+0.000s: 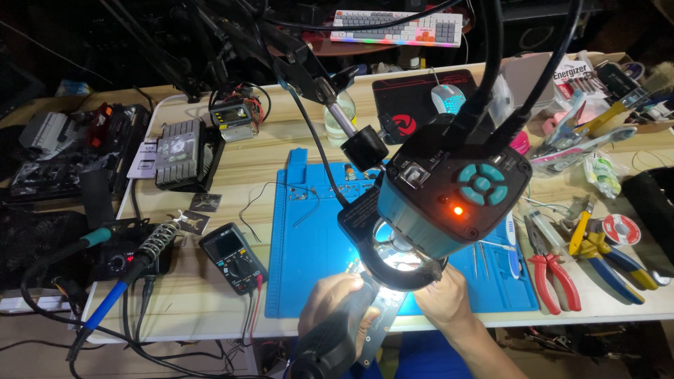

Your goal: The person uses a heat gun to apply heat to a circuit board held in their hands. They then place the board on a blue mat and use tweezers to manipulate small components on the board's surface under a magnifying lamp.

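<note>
My left hand [330,302] grips a thick black handheld tool [335,335] whose tip points up under the lit ring of a teal microscope camera [449,193]. Beneath the ring lies a circuit board [382,312], brightly lit and partly hidden by the camera. My right hand [444,300] rests on the right side of that board, fingers tucked under the ring light; its fingertips are hidden. Both hands are at the near edge of a blue work mat [309,238].
A black multimeter [233,257] lies left of the mat, with a soldering iron in its stand [151,245] further left. Red pliers [551,270] and yellow-blue cutters [604,256] lie on the right, beside a solder spool [620,229]. A keyboard [397,28] sits at the back.
</note>
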